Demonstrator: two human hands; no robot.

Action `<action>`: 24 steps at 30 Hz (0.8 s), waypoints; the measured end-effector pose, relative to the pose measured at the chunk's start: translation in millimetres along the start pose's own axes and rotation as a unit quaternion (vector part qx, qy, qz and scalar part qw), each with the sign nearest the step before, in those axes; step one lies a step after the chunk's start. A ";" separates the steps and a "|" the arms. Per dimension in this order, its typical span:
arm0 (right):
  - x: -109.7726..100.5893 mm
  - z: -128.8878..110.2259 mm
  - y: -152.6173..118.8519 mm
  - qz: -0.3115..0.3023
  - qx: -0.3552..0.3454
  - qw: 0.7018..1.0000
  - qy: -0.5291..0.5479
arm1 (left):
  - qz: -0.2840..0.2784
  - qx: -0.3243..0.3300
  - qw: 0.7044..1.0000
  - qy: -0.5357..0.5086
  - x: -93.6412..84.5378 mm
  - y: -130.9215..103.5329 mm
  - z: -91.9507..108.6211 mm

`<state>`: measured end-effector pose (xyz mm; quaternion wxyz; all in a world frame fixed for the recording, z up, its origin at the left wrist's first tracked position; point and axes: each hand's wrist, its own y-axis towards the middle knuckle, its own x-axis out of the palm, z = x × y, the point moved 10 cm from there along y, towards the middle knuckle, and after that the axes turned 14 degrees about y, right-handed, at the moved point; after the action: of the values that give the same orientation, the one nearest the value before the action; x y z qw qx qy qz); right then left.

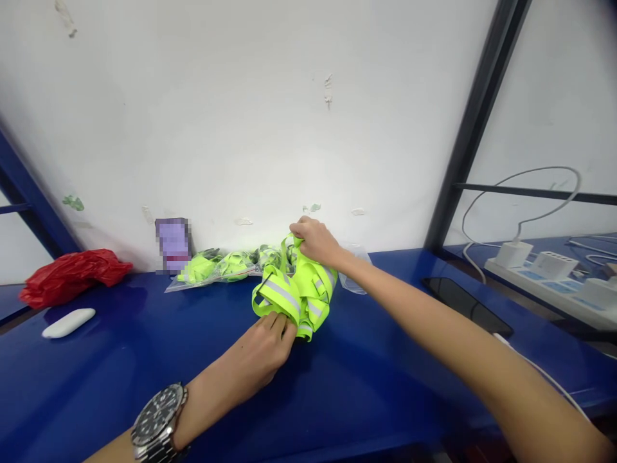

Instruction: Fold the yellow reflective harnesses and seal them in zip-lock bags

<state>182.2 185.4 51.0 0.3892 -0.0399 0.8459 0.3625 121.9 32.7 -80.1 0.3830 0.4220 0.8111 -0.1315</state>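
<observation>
Gripping the yellow-green straps (pixel 284 294) from two sides, both hands work at the centre of the frame, over the blue desk (pixel 144 357). The right hand (pixel 315 241) is closed on a loop at the top of the straps, its arm running in from the lower right corner. The left hand (pixel 270 337) has its fingers curled against the lower edge of the straps, pinching the fabric, and a metal watch (pixel 160 415) sits on that wrist at the lower left. Pale reflective bands cross the crumpled straps. Behind them, left of centre, more yellow-green bundles (pixel 236 265) lie in clear plastic (pixel 178 287) along the wall (pixel 265 116). A clear piece of plastic (pixel 357 276) shows just beyond the right wrist. Near the left edge are a red bag (pixel 74 276) and, below it, a white case (pixel 69 323). A blurred purple item (pixel 173 244) stands against the wall between the red bag and the straps. Toward the right, a dark phone (pixel 467 303) lies flat near a white power strip (pixel 554 273) with chargers (pixel 515 253) plugged in.
</observation>
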 end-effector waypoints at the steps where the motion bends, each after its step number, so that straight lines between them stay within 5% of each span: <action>1: 3.4 9.4 4.2 0.005 0.020 1.000 0.010 | -0.004 -0.002 1.000 0.009 3.2 1.3 -1.3; 7: 39.7 48.5 22.4 -0.026 0.131 0.989 0.058 | -0.011 -0.003 1.000 0.020 12.9 4.2 -4.9; 10: 42.3 35.2 25.3 -0.074 0.116 0.987 0.085 | -0.013 0.004 1.000 -0.009 13.8 5.2 -7.8; 12: 24.1 14.8 17.1 -0.050 0.083 0.992 0.086 | -0.017 0.005 1.000 -0.014 14.7 6.2 -9.7; 15: -19.9 -45.4 -26.3 0.067 -0.084 0.994 0.035 | -0.022 0.001 0.999 -0.028 16.8 6.6 -12.8; 18: 13.6 -90.7 -100.9 -0.098 -0.225 0.968 -0.045 | -0.001 -0.001 0.998 -0.068 14.9 5.4 -16.5; 21: 39.2 -75.6 -150.5 -0.133 -0.178 0.971 -0.093 | 0.014 0.001 0.996 -0.085 15.0 5.5 -19.1; 24: 61.0 -51.0 -167.5 -0.149 -0.139 0.975 -0.085 | 0.017 -0.006 0.997 -0.077 19.1 8.3 -18.3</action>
<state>166.4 42.6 -66.3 0.5000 -0.1883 0.7356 0.4165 112.4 58.7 -80.9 0.4491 0.4223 0.7725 -0.1521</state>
